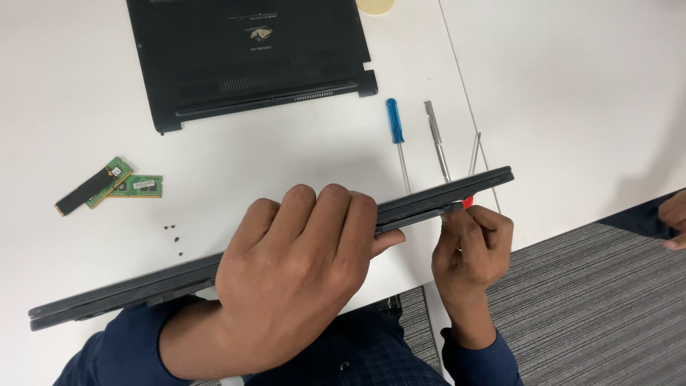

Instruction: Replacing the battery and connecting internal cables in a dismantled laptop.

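1. The left hand [300,264] arches over the closed black laptop [429,196], fingers curled, clamping it on edge above the white table [286,157].
2. The right hand [475,239] pinches a red-tipped tool [468,202] against the laptop's near edge, fingers closed.

Closed black laptop [443,193] on edge, tilted across white table edge; small red-handled tool [468,203] at its right end.

Small pale label [261,36] on the black laptop base cover [214,78], top centre
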